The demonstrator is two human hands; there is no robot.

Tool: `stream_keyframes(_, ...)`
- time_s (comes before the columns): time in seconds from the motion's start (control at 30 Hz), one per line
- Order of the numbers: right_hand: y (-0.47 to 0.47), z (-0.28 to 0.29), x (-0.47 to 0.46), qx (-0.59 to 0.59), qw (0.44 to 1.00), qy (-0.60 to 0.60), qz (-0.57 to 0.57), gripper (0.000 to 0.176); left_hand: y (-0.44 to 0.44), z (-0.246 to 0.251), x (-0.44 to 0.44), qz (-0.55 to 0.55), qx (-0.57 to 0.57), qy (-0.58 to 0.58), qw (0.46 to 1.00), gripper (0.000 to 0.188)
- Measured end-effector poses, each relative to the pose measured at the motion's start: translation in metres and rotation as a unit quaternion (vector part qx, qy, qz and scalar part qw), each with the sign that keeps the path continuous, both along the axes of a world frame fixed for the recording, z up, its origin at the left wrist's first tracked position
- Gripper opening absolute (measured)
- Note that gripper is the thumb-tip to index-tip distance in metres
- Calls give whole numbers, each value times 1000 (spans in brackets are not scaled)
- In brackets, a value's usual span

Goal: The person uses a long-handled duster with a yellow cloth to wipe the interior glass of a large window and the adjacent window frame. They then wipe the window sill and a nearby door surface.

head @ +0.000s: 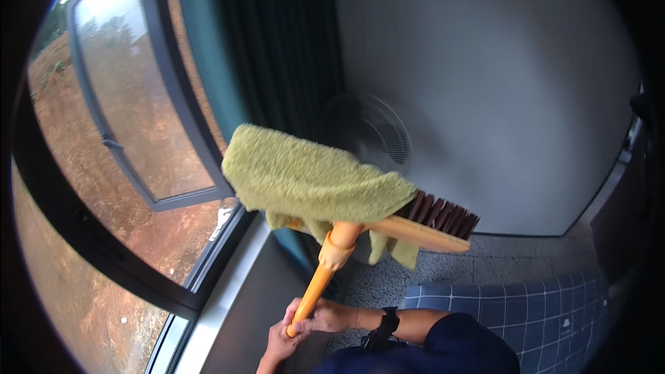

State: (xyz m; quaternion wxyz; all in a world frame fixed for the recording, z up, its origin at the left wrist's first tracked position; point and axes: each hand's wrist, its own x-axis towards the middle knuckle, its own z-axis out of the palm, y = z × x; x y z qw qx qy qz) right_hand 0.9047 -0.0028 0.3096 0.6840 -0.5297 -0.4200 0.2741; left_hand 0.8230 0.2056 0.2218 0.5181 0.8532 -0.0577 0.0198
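A long-handled floor brush is raised in front of me, with an orange handle (316,291) and a ribbed collar below its head. Dark brown bristles (441,213) stick out at the right end of the orange brush head (415,231). A fuzzy yellow-green cloth (311,176) drapes over the rest of the head, and its loose ends hang beneath. My left hand (283,340) grips the handle near its lower visible end. Close against it, my right hand (332,316) wraps the same handle, a black watch on that wrist.
At left, a grey-framed window sash (150,88) stands swung outward above the sill (228,280). A dark green curtain (275,36) hangs beside it. Behind the brush stands a round fan (384,135) by the grey wall (483,88). A blue checked cloth surface (519,306) lies at lower right.
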Motion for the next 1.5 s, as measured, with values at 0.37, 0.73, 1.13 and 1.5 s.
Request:
stream_keyframes(0.37, -213, -13, 127, 144, 931, 110, -317, 13, -146, -57, 216, -317, 122, 55, 939, 52)
stream_keyframes(0.73, -275, -33, 186, 260, 784, 47, -561, 10, -295, -65, 371, -627, 43, 115, 770, 63)
stream_keyframes(1.13, -259, -68, 257, 6, 685, -19, -728, 15, -331, 41, 482, -644, 8, -22, 765, 73)
stream_keyframes(1.5, -307, -109, 296, -47, 595, -122, -793, 23, -425, 77, 496, -654, -76, -13, 752, 61)
